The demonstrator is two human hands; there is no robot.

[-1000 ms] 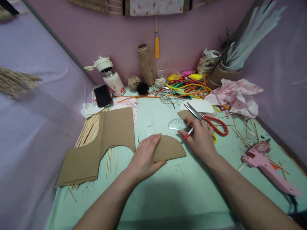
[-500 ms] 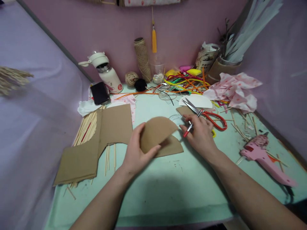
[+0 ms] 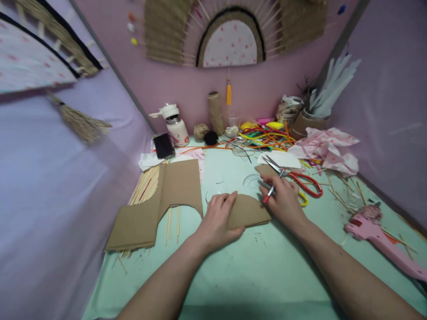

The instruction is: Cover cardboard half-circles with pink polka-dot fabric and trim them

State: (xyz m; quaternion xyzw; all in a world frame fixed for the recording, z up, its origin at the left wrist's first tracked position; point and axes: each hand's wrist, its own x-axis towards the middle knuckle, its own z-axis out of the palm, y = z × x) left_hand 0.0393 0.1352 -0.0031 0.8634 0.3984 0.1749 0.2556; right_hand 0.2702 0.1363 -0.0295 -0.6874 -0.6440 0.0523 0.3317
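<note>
My left hand [image 3: 218, 220] grips the left end of a brown cardboard half-circle [image 3: 249, 210], fingers over its top and thumb along the straight front edge. The cardboard lies on the table, and whether there is one layer or two stacked I cannot tell. A pen with a red end [image 3: 274, 188] is held in the fingers of my right hand [image 3: 287, 199], just right of the cardboard. Close behind that hand are a clear protractor [image 3: 251, 180], another cardboard piece [image 3: 264, 170] and red-handled scissors [image 3: 305, 183]. A yellow handle [image 3: 303, 198] shows partly beside my right hand.
Cut cardboard sheets [image 3: 182, 183] lie over thin wooden sticks [image 3: 143, 186] at left. A pink glue gun [image 3: 380, 235] rests at right. Along the back stand a white bottle [image 3: 178, 131], twine roll [image 3: 216, 113], coloured strips [image 3: 267, 138] and crumpled pink paper [image 3: 328, 151].
My left hand has lowered the raised cardboard half-circle onto the one on the table and now presses from above. The camera view has tilted up. My right hand still holds the pen.
</note>
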